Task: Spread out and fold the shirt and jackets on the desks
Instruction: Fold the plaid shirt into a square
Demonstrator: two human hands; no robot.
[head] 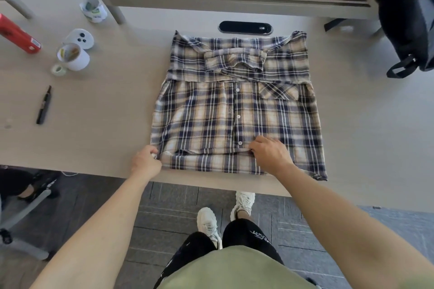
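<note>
Head view: left hand (pixel 145 162) and right hand (pixel 270 153) pinch the shirt (pixel 234 112) hem; uneven lifting could skew the fold.

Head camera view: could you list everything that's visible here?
plaid shirt: one, navy and cream, desk centre, sleeves folded across
desk: one, beige, beneath the shirt
marker: one, black, left of shirt
white cups: two, white, far left
red container: one, red, left edge
bag: one, dark, far right
shoes: two, white, floor below
left hand: one, pinches shirt's near left corner
right hand: one, grips shirt's near hem, middle
</note>
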